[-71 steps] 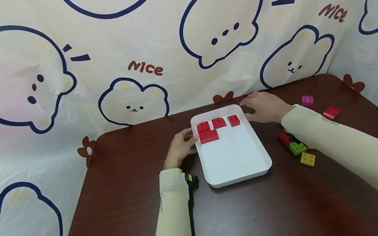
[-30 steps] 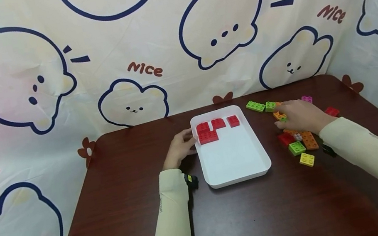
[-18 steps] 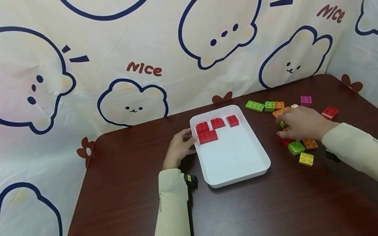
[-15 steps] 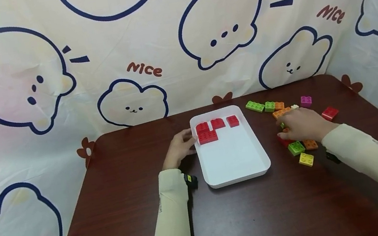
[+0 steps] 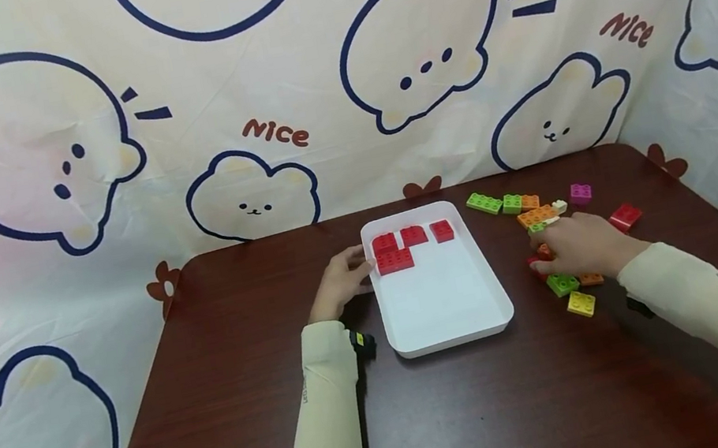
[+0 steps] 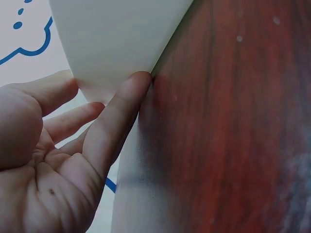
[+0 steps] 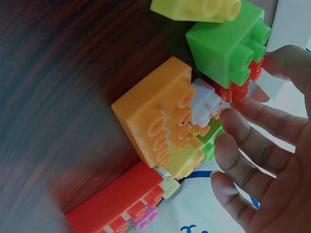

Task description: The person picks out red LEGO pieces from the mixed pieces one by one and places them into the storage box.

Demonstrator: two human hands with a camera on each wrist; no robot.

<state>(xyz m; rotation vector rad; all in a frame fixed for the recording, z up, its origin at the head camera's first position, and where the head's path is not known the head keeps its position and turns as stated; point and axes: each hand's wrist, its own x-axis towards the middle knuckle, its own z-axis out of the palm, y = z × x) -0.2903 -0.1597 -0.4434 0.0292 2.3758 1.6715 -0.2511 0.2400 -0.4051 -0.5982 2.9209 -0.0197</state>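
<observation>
My left hand (image 5: 339, 285) holds the left side of a white tray (image 5: 445, 305) on the dark wooden table. In the left wrist view, fingertips and thumb rest against the tray wall (image 6: 121, 39), at its rim and lower edge. Several red toy building bricks (image 5: 395, 260) lie in the tray's far left part. My right hand (image 5: 579, 245) is low over loose bricks right of the tray. In the right wrist view its fingers are spread; thumb and index finger lie on either side of a red brick (image 7: 238, 90), partly hidden behind a green brick (image 7: 226, 46).
Around the right hand are a yellow brick (image 5: 581, 302), an orange brick (image 5: 536, 216) and a long green brick (image 5: 484, 203). A purple brick (image 5: 580, 194) and another red brick (image 5: 625, 217) sit farther right. A patterned cloth (image 5: 262, 81) stands behind the table.
My right hand has left the tray's far right corner for the loose bricks, then shifted slightly nearer, uncovering orange and green bricks. The left hand and tray have stayed put.
</observation>
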